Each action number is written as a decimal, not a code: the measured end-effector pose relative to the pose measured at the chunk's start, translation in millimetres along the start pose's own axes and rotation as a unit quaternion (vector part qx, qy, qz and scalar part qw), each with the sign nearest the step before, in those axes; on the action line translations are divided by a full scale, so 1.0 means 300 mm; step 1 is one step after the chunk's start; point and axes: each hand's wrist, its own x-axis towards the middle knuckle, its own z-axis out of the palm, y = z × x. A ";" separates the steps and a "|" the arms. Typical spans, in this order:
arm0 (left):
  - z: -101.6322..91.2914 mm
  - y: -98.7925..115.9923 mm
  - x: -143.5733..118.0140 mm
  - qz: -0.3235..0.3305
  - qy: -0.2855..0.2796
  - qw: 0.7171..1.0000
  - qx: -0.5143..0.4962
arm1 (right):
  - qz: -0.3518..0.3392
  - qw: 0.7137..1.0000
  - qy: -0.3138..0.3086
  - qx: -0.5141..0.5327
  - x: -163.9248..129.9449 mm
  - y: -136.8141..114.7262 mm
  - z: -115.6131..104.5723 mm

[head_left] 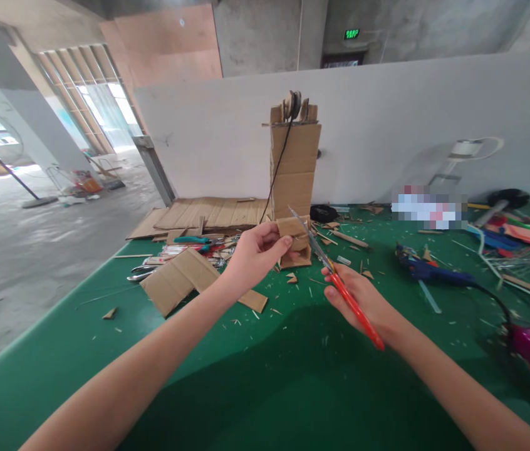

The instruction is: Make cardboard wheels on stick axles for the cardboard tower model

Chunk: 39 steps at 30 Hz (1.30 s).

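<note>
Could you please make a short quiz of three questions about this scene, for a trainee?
1. True or false: the right hand holds scissors with red handles.
2. What does the left hand hold?
A. a small cardboard piece
B. the blue glue gun
C. the teal-handled tool
3. Fill in: the tall cardboard tower stands on the ______ table.

Key:
1. True. The blades point up toward the cardboard piece.
2. A. The fingers pinch it in front of the tower.
3. Green.
</note>
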 end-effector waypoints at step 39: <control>-0.027 0.056 -0.005 0.002 -0.058 0.993 0.102 | 0.017 0.994 0.036 -0.100 -0.014 -0.054 -0.002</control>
